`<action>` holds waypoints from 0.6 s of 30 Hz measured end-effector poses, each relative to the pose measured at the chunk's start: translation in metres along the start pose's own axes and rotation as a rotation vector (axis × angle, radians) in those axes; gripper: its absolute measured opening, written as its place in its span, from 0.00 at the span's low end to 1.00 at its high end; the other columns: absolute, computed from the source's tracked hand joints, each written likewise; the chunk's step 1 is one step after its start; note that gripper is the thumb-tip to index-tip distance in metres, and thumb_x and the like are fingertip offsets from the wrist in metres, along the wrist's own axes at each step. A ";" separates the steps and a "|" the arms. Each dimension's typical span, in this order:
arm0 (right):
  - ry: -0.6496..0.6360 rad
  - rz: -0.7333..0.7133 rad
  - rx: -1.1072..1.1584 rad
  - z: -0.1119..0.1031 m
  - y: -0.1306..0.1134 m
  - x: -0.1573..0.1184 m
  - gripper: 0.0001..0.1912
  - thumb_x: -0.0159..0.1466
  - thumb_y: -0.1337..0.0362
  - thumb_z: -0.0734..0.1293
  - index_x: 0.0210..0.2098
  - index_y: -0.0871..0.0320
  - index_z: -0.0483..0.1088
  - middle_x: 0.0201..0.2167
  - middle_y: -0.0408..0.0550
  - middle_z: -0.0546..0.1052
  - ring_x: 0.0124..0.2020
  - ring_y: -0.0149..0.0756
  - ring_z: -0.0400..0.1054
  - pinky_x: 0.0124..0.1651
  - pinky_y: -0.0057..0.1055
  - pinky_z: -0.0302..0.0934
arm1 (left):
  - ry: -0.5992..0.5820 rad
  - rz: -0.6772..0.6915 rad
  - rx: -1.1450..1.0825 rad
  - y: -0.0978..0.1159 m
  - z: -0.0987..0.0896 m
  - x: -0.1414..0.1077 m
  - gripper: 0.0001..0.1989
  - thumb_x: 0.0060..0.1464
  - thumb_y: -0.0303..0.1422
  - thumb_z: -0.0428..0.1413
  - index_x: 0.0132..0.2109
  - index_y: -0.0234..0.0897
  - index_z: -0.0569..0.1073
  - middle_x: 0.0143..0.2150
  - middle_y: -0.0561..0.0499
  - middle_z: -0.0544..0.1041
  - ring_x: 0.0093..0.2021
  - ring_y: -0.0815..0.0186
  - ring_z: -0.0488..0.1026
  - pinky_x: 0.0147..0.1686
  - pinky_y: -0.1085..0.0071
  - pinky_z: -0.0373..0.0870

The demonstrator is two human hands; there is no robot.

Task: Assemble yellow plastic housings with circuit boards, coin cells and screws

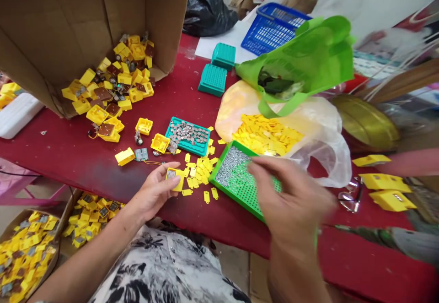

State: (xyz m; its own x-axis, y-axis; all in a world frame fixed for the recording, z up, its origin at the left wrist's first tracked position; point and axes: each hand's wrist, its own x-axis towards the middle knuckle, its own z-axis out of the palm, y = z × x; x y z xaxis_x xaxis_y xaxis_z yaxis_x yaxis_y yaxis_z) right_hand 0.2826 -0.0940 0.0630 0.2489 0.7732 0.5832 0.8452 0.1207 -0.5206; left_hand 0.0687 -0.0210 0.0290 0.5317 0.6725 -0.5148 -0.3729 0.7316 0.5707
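You are holding a small yellow plastic housing in your left hand, near the lower middle of the frame, with the left fingers curled around its edge and pressing it against your palm. Your right hand is hovering at the lower right of centre, over a green pegboard tray loaded with tiny metal pins. The right fingers are bunched close together above the tray, but they are blurred, so you cannot tell whether they are pinching anything.

Loose yellow tags are lying between your hands, just beside the green tray. A teal tray of metal discs is sitting just above them at the centre of the frame. The red counter is carrying all of this. At the upper left, a tipped cardboard box is spilling more yellow housings onto it. A plastic bag of yellow tags is resting at the centre right, under a green tote bag. A blue basket is sitting at the top, and a cardboard tray of finished yellow pieces is resting below the counter at the lower left.
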 end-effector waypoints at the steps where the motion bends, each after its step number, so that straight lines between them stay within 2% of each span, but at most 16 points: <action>1: -0.041 -0.052 -0.043 0.016 0.006 0.012 0.05 0.65 0.64 0.66 0.38 0.57 0.74 0.35 0.46 0.77 0.36 0.35 0.71 0.42 0.34 0.66 | 0.007 0.002 0.008 0.001 0.001 -0.001 0.25 0.40 0.32 0.71 0.47 0.36 0.75 0.32 0.55 0.73 0.28 0.75 0.70 0.27 0.78 0.65; 3: -0.150 -0.128 -0.101 0.047 0.020 0.031 0.08 0.67 0.64 0.63 0.36 0.57 0.74 0.32 0.48 0.78 0.34 0.36 0.71 0.40 0.34 0.65 | 0.010 -0.008 0.027 0.002 0.000 -0.002 0.26 0.40 0.34 0.71 0.48 0.35 0.75 0.32 0.54 0.74 0.29 0.74 0.70 0.27 0.78 0.65; 5: -0.235 -0.129 -0.123 0.074 0.034 0.042 0.11 0.67 0.65 0.60 0.36 0.58 0.75 0.33 0.50 0.77 0.36 0.39 0.71 0.41 0.36 0.65 | 0.000 -0.023 0.026 0.004 -0.002 -0.004 0.27 0.40 0.35 0.71 0.49 0.34 0.76 0.36 0.50 0.76 0.34 0.69 0.74 0.30 0.75 0.69; 8: -0.306 -0.103 -0.182 0.099 0.050 0.048 0.12 0.66 0.66 0.59 0.35 0.60 0.75 0.33 0.54 0.75 0.36 0.43 0.68 0.41 0.40 0.63 | -0.004 -0.012 -0.015 0.007 -0.006 -0.004 0.26 0.42 0.38 0.70 0.49 0.35 0.77 0.42 0.45 0.79 0.42 0.63 0.76 0.37 0.71 0.74; 13: -0.397 -0.067 -0.231 0.112 0.060 0.049 0.11 0.65 0.66 0.60 0.30 0.59 0.72 0.32 0.54 0.71 0.36 0.43 0.65 0.40 0.39 0.62 | 0.026 0.007 -0.040 0.009 -0.012 -0.003 0.20 0.46 0.36 0.68 0.47 0.35 0.78 0.45 0.43 0.80 0.41 0.64 0.77 0.35 0.73 0.74; 18: -0.415 -0.045 -0.238 0.111 0.058 0.043 0.09 0.64 0.67 0.60 0.33 0.59 0.71 0.35 0.55 0.71 0.38 0.44 0.65 0.43 0.40 0.62 | 0.041 0.020 -0.053 0.012 -0.019 0.000 0.18 0.49 0.34 0.66 0.48 0.34 0.79 0.44 0.44 0.80 0.42 0.63 0.78 0.33 0.74 0.75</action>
State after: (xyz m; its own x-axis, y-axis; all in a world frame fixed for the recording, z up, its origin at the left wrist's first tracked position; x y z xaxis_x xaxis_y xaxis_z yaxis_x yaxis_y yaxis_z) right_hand 0.2900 0.0154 -0.0107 0.0404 0.9595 0.2789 0.9477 0.0517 -0.3151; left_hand 0.0498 -0.0101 0.0238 0.4927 0.6903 -0.5298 -0.4235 0.7221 0.5470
